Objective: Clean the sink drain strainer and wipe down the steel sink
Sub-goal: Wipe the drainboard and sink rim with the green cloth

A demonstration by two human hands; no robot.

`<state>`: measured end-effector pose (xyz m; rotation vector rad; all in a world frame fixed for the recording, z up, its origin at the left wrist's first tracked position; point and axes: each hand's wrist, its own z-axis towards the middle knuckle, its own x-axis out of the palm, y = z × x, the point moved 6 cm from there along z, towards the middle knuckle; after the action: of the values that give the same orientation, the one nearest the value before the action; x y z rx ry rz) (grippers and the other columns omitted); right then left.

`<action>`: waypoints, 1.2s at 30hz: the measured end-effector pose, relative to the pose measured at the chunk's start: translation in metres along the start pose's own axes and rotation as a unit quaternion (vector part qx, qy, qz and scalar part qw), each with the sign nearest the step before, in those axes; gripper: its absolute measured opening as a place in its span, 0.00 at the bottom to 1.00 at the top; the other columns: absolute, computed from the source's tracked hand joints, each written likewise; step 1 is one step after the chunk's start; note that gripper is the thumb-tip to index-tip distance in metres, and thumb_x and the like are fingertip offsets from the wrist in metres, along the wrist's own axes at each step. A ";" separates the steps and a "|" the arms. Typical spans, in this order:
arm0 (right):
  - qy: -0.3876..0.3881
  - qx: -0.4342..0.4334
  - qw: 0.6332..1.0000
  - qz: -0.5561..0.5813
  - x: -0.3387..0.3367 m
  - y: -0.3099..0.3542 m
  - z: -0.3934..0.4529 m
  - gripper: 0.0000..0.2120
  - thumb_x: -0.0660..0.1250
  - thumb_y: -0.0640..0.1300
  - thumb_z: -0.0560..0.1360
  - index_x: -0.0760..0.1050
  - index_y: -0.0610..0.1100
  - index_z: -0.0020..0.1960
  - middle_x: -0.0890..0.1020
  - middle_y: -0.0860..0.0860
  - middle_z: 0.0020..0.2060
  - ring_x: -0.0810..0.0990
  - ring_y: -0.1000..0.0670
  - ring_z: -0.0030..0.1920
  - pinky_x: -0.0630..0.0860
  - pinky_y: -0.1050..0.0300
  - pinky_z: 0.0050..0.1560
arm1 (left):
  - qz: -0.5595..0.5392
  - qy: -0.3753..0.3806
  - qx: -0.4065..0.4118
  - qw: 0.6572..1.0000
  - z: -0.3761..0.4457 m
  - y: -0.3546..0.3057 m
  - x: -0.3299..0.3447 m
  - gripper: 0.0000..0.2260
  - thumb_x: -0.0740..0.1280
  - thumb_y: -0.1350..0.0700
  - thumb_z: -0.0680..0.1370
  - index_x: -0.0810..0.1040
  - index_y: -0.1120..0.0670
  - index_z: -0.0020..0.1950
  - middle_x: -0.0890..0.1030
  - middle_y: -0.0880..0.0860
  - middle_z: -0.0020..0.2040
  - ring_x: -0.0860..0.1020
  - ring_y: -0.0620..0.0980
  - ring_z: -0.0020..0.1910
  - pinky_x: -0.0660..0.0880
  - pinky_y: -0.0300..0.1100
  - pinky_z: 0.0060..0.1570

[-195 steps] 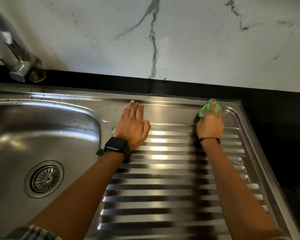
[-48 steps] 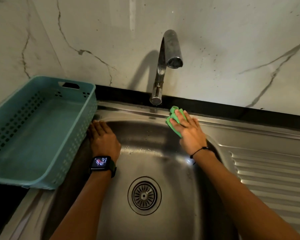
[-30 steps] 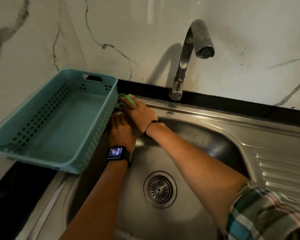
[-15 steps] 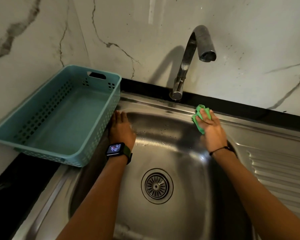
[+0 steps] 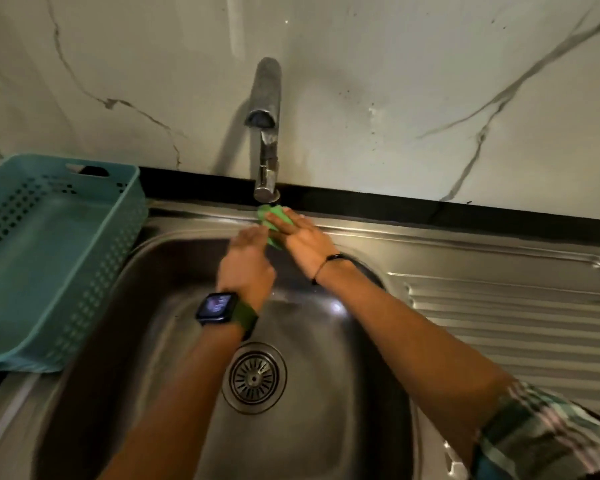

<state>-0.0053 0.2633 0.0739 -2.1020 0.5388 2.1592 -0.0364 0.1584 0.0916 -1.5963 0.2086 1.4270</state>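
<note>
The steel sink (image 5: 326,393) fills the lower view, and the round drain strainer (image 5: 254,377) sits in the middle of its floor. A green cloth (image 5: 273,215) lies on the back rim just under the tap's base. My right hand (image 5: 303,239) presses flat on the cloth with straight fingers. My left hand (image 5: 245,265), with a watch on its wrist, is over the basin's back edge; its blurred fingertips reach the cloth's left side. I cannot tell whether they touch it.
A steel tap (image 5: 265,133) rises from the back rim against the marble wall. A teal plastic basket (image 5: 49,254) stands left of the basin on the counter. The ribbed drainboard (image 5: 516,323) extends to the right.
My right hand slid the cloth left along the back rim to the tap's base. My left hand left the basin's left edge beside the basket and came up next to the cloth.
</note>
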 end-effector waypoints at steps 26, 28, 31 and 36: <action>-0.035 0.111 0.993 0.020 -0.021 -0.158 -0.145 0.26 0.56 0.44 0.79 0.52 0.47 0.75 0.51 0.50 0.76 0.48 0.45 0.76 0.50 0.50 0.76 | -0.298 -0.020 0.005 0.954 -0.023 -0.187 0.136 0.23 0.57 0.67 0.76 0.67 0.53 0.69 0.67 0.55 0.72 0.67 0.53 0.70 0.62 0.40 0.67; -0.029 0.103 0.993 -0.040 -0.022 -0.169 -0.149 0.25 0.57 0.46 0.78 0.55 0.50 0.74 0.53 0.51 0.76 0.50 0.45 0.76 0.51 0.46 0.74 | -0.263 -0.018 -0.004 0.965 -0.020 -0.188 0.142 0.23 0.56 0.67 0.76 0.67 0.53 0.70 0.68 0.56 0.71 0.68 0.55 0.69 0.62 0.38 0.64; -0.042 0.144 0.987 -0.064 -0.031 -0.204 -0.167 0.23 0.55 0.45 0.78 0.59 0.53 0.72 0.56 0.53 0.76 0.51 0.45 0.76 0.49 0.43 0.73 | -0.196 0.012 0.016 0.980 -0.020 -0.190 0.148 0.20 0.55 0.65 0.77 0.66 0.56 0.70 0.67 0.59 0.71 0.66 0.58 0.70 0.63 0.50 0.70; -0.040 0.197 0.975 -0.091 -0.043 -0.270 -0.215 0.23 0.58 0.44 0.77 0.61 0.54 0.71 0.55 0.52 0.76 0.53 0.43 0.75 0.46 0.41 0.73 | -0.145 0.043 0.018 0.988 -0.023 -0.191 0.150 0.18 0.56 0.61 0.78 0.65 0.58 0.69 0.68 0.60 0.70 0.65 0.62 0.69 0.64 0.58 0.67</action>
<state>0.2823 0.4585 0.0644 -1.7712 0.6711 1.8469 0.1520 0.3108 0.0615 -1.5879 0.0481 1.1273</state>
